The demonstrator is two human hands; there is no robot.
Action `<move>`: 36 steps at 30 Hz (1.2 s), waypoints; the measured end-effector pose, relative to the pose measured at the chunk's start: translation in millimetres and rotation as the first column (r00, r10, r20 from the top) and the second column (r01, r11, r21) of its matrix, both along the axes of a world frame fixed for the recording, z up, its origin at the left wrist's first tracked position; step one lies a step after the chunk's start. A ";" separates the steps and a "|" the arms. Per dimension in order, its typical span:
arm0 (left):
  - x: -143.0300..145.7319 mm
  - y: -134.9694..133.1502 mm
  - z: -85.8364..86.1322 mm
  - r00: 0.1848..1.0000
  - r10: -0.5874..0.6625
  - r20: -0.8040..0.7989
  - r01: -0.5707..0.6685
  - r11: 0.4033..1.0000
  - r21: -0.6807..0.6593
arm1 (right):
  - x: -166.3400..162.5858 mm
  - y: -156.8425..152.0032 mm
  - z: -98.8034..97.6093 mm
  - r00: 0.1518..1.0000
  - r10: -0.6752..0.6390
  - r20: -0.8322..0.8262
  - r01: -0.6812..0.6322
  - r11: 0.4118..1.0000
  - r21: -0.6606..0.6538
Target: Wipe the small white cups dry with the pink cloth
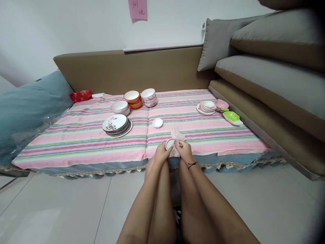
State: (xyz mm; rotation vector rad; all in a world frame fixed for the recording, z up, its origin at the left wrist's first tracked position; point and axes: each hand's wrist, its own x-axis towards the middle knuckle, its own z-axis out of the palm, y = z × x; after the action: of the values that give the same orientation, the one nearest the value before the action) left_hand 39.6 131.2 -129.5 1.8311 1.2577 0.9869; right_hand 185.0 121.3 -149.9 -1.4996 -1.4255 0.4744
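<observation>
My left hand (161,153) is closed round a small white dish (169,143) at the near edge of the striped cloth (76,142). My right hand (185,151) pinches a pale pink rag (176,135) that lies against the dish and trails away over the cloth. Both hands meet over the cloth's front edge. Another small white saucer (157,122) lies just beyond them.
A stack of patterned plates (116,125) and white and orange bowls (134,99) sit at the left back. Small plates (206,107), a pink dish (221,104) and a green dish (232,117) sit at the right. Sofa cushions (266,81) rise at the right, and a blue pillow (30,105) lies at the left.
</observation>
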 end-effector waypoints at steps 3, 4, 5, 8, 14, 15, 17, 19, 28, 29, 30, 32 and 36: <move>0.5 -0.9 -0.1 1.000 0.018 0.018 -0.018 1.000 -0.006 | -1.1 0.0 1.1 0.999 -0.036 -0.015 0.036 0.999 -0.008; 0.8 -1.1 -0.2 0.999 0.025 0.028 -0.025 1.000 -0.011 | -1.4 0.2 1.0 0.999 -0.045 -0.020 0.045 0.999 -0.010; 1.0 -1.2 -0.2 0.999 0.030 0.038 -0.030 0.999 -0.015 | -1.7 0.6 0.7 0.998 -0.050 -0.023 0.050 0.999 -0.011; 1.1 -1.4 0.4 0.997 0.037 0.065 -0.037 0.999 -0.014 | -1.7 1.4 -0.8 0.999 -0.045 -0.023 0.044 0.999 -0.010; 1.9 -0.3 0.8 0.992 0.036 0.120 -0.039 0.999 0.026 | -1.2 0.6 -1.7 1.000 -0.027 -0.009 0.027 1.000 -0.009; 2.2 0.2 0.8 0.991 0.027 0.131 -0.031 0.999 0.025 | -1.3 0.4 -1.3 0.999 -0.032 -0.012 0.032 0.999 -0.010; 2.5 1.0 1.6 0.989 0.010 0.151 -0.013 1.000 0.019 | -1.5 0.2 -0.3 0.999 -0.038 -0.022 0.038 0.999 -0.008; 2.2 1.2 3.8 0.986 -0.006 0.166 0.005 1.000 0.007 | -1.4 0.0 0.7 0.999 -0.034 -0.034 0.034 0.999 -0.008; -5.5 0.8 10.2 0.975 -0.053 0.217 0.068 0.996 -0.065 | 3.8 0.3 0.4 0.989 0.092 -0.113 -0.096 0.995 -0.032; -5.8 0.2 11.1 0.973 -0.053 0.223 0.071 0.995 -0.069 | 3.8 0.1 0.8 0.986 0.105 -0.127 -0.110 0.993 -0.035; -5.6 -1.1 12.6 0.972 -0.052 0.230 0.070 0.995 -0.070 | 3.4 -0.5 1.7 0.983 0.113 -0.144 -0.119 0.992 -0.037; -3.4 -6.0 17.3 0.968 -0.046 0.248 0.064 0.996 -0.063 | 0.6 -3.9 5.3 0.976 0.107 -0.187 -0.115 0.993 -0.035; 7.8 -25.0 33.7 0.957 -0.025 0.290 0.036 0.999 -0.032 | -10.8 -21.6 24.5 0.954 0.028 -0.298 -0.037 0.999 -0.026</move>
State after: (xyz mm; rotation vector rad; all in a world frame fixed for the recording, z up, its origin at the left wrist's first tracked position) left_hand 47.4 106.2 -95.8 1.6027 1.0586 1.1592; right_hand 174.2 99.7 -125.5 -1.3645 -1.2104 0.7148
